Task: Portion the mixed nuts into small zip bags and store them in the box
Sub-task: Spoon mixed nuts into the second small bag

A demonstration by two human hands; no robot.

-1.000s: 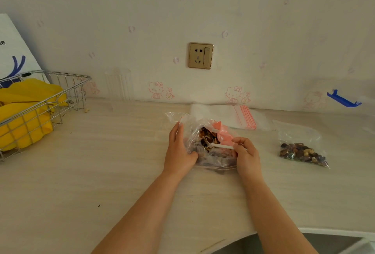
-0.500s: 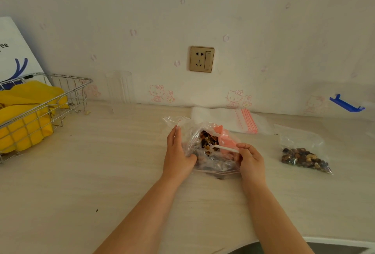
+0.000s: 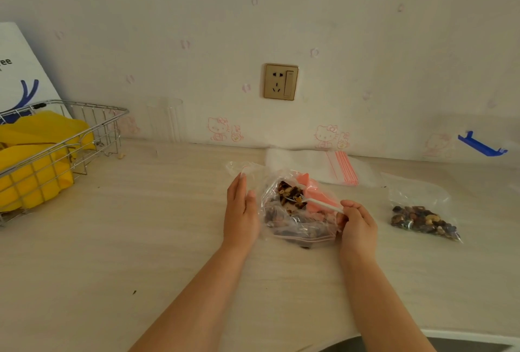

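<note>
A large clear bag of mixed nuts (image 3: 298, 216) lies open on the pale table, with a pink packet inside it. My left hand (image 3: 240, 211) stands against the bag's left side, fingers straight, and a thin plastic edge shows by its fingertips. My right hand (image 3: 356, 225) grips the handle of a white plastic spoon (image 3: 323, 204) whose bowl reaches into the nuts. A small zip bag with a portion of nuts (image 3: 422, 216) lies to the right. A stack of empty zip bags (image 3: 318, 166) with red strips lies behind, by the wall.
A wire basket (image 3: 92, 137) with yellow things inside stands at the left edge, with a white bag with blue print behind it. A clear container (image 3: 166, 121) stands against the wall. A blue clip (image 3: 481, 146) shows at the far right. The table's front edge curves at the lower right.
The spoon's bowl has pushed further left into the nuts. My left hand has stayed against the bag's side. The view has shifted slightly.
</note>
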